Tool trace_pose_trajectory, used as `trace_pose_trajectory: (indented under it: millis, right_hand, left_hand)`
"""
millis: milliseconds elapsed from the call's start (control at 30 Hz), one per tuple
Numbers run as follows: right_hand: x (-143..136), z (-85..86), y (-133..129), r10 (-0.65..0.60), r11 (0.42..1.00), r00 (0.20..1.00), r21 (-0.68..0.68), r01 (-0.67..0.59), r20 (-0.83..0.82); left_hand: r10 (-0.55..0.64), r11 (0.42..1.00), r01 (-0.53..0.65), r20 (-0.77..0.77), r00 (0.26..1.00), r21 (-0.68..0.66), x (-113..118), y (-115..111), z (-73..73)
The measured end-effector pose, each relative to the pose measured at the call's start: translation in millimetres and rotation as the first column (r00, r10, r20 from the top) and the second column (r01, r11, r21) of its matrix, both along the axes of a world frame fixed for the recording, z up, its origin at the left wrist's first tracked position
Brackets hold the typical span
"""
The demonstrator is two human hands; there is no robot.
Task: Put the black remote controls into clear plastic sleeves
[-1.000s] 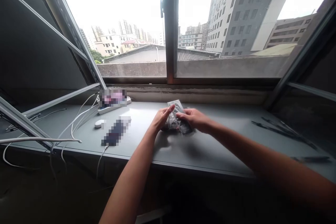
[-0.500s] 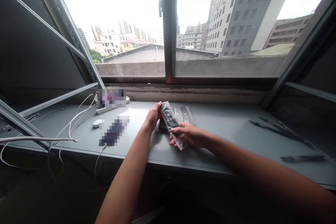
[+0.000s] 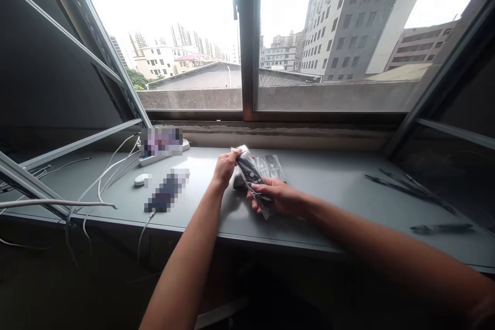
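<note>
While the left hand [image 3: 226, 167] is pinching the upper end of a bagged remote [image 3: 249, 170], the right hand [image 3: 284, 197] is holding its lower part, thumb across the top; each grip is sitting narrow around the clear sleeve [image 3: 266, 212]. The remote is slanting over the worktop [image 3: 332, 170], its buttons facing up. For steady handling, light pressure is probably serving best, since the loose sleeve may be slipping against the hard casing; supporting both ends is also guarding against a drop. Just behind, other bagged items [image 3: 271, 166] are lying on the worktop, near enough that a low sweep is risking a nudge. Nearer the person, the front edge [image 3: 309, 248] is running below the hands, so working inboard of it is seeming wise. Toward the right, grey surface is showing between these packets and some dark slender items [image 3: 398, 187]; toward the left, a pixelated dark object [image 3: 167, 195] and its white cable [image 3: 143, 230] are leaving less room.
</note>
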State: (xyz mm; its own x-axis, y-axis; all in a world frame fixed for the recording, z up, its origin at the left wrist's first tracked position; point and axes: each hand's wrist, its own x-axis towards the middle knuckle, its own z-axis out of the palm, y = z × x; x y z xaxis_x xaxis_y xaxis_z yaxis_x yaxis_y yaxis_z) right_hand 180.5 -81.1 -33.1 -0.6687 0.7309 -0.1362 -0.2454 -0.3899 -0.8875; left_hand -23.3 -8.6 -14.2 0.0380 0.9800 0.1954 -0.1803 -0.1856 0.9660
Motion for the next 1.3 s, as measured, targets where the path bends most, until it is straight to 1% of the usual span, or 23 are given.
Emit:
trace_pose_trajectory:
  millis: [33,100,167,233,300,400,467,633,867,967,1100,1200,1300]
  right_hand:
    - [0.3,1.1,-0.5,-0.007,1.0,1.0,0.005,0.007,0.006]
    - [0.2,3.0,-1.5,-0.02,1.0,1.0,0.014,0.02,-0.006]
    - [-0.7,4.7,-2.4,-0.03,0.999,0.999,0.018,0.03,-0.034]
    - [-1.7,5.9,-2.8,-0.034,0.999,0.998,0.016,0.035,-0.049]
    - [-2.6,6.3,-2.6,-0.033,0.999,0.998,0.017,0.033,-0.045]
    - [-3.7,4.3,-0.6,-0.018,0.999,0.999,0.04,0.02,-0.04]
    - [-4.3,1.8,1.1,-0.019,0.998,0.999,0.058,0.022,-0.049]
    - [-3.9,-0.8,3.0,-0.025,0.998,0.997,0.056,0.029,-0.067]
    - [-0.7,3.2,0.7,-0.015,0.999,0.999,0.04,0.016,-0.037]
    - [-1.1,4.4,-0.5,-0.019,0.999,0.999,0.043,0.021,-0.037]
    - [-2.0,9.0,-3.3,-0.02,0.999,0.999,0.038,0.021,-0.025]
    - [-1.7,13.7,-5.1,-0.013,1.0,1.0,0.023,0.012,0.016]
    - [-1.1,16.4,-5.3,-0.012,1.0,0.999,0.02,0.011,0.032]
  left_hand:
    - [-0.012,1.0,0.012,0.003,1.0,0.015,0.0,-0.6,0.3]
    - [-0.075,0.997,0.075,0.012,0.997,0.012,-0.5,-2.4,1.0]
    - [-0.142,0.99,0.142,-0.003,0.99,-0.024,-1.0,-4.6,1.8]
    - [-0.177,0.983,0.175,-0.032,0.984,-0.061,-1.2,-6.4,2.6]
    - [-0.166,0.985,0.164,-0.033,0.986,-0.059,-1.4,-7.1,3.3]
    - [-0.107,0.994,0.107,0.024,0.994,-0.006,-2.2,-6.2,3.5]
    - [-0.091,0.996,0.091,0.062,0.994,0.015,-2.5,-4.8,2.3]
    - [-0.169,0.98,0.176,0.09,0.982,-0.088,-1.2,-0.6,-3.7]
    - [-0.218,0.976,0.219,0.015,0.976,-0.014,-4.5,1.6,-6.0]
    - [-0.202,0.979,0.203,0.023,0.979,-0.005,-5.2,1.8,-5.9]
    - [-0.136,0.991,0.137,0.05,0.989,0.002,-4.0,4.1,-6.4]
    - [-0.093,0.996,0.093,0.095,0.991,0.001,-3.0,5.3,-6.8]
    - [-0.071,0.996,0.075,0.093,0.993,-0.041,-2.8,3.5,-6.5]
